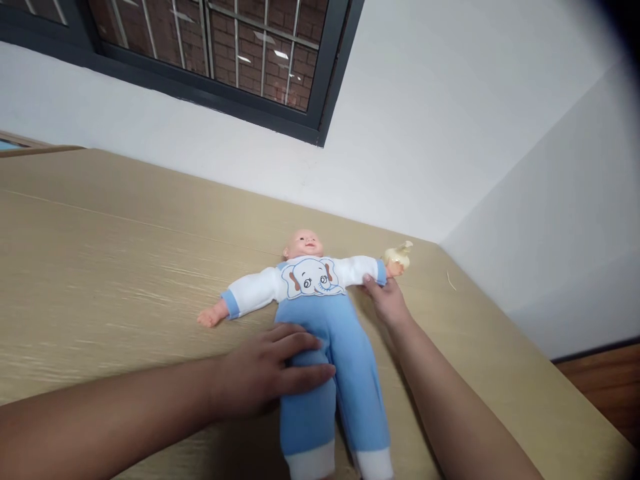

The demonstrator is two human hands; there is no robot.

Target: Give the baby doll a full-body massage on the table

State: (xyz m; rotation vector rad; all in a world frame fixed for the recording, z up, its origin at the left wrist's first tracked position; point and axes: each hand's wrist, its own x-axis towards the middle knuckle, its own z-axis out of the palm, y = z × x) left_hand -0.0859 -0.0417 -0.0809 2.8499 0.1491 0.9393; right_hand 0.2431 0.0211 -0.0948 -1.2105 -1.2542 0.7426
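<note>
A baby doll (309, 277) lies face up on a wooden table, its arms stretched out to both sides. It wears a white top with an elephant print and light blue trousers with white cuffs. My left hand (273, 367) rests across the trouser leg on the left, its fingers spread. At the doll's arm on the right, my right hand (387, 300) has its thumb and fingers around the blue sleeve cuff; some fingertips are hidden. Just behind that doll hand sits a small cream-coloured thing (399, 255) with a twisted top; its kind is unclear. The doll's feet are cut off by the frame.
The pale wooden table (125, 267) meets a white wall (425, 133) at the back. A dark-framed window (200, 87) with bars is above. A thin pale strand (451, 281) lies on the table at the right. Brown wood (605, 380) shows beyond the table's right edge.
</note>
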